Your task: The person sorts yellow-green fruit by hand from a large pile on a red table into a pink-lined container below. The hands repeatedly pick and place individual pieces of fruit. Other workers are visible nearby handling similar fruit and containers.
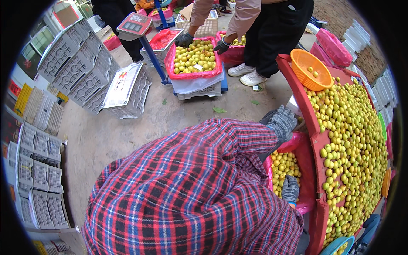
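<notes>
My left hand (282, 122), in a grey knit glove, is beside the table's red padded edge, above the near crate's pink liner. Its fingers are bent, and what lies under them is hidden. In the same kind of glove, my right hand (290, 189) rests on yellow-green jujubes (280, 165) inside the pink plastic liner (306, 178). Whether it grips any of them is hidden. My red, black and blue plaid sleeves and shirt (178, 185) fill the lower middle. Many more jujubes (353, 140) cover the red sorting table (322, 208) to the right of both hands.
An orange plastic basket (307, 71) holding a few jujubes and a blue basket (339, 245) sit at the table's ends. A co-worker's gloved hands (184, 40) touch a lined crate of jujubes (194, 59) by a scale (134, 24). Grey crates (79, 70) are stacked left.
</notes>
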{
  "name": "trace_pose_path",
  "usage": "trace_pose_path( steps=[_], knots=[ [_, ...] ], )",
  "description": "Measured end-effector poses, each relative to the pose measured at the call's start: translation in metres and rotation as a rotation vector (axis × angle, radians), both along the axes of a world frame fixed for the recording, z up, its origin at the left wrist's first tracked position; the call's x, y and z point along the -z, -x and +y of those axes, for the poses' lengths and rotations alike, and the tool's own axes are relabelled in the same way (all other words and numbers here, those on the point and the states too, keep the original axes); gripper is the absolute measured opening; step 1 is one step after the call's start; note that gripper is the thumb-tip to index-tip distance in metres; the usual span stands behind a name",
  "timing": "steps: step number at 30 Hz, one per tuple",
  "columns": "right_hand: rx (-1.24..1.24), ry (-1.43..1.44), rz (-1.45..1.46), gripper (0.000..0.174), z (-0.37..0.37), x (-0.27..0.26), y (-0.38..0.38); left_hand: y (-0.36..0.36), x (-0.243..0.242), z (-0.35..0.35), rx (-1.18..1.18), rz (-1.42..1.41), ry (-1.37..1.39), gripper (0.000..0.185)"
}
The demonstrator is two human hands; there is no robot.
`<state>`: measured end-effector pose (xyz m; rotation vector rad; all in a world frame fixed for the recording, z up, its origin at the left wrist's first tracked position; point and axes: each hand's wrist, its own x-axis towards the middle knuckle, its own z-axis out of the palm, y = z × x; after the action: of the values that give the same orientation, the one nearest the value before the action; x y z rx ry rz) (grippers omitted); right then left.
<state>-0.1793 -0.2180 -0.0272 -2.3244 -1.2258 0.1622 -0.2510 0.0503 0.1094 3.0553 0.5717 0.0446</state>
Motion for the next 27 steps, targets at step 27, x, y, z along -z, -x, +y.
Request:
trace_pose_path(
  steps=[27],
  knots=[
    [0.050, -0.005, -0.064, 0.018, 0.012, -0.002, 0.003, -0.003, 0.013, -0.008, 0.063, -0.242, -0.073, 0.051]
  ],
)
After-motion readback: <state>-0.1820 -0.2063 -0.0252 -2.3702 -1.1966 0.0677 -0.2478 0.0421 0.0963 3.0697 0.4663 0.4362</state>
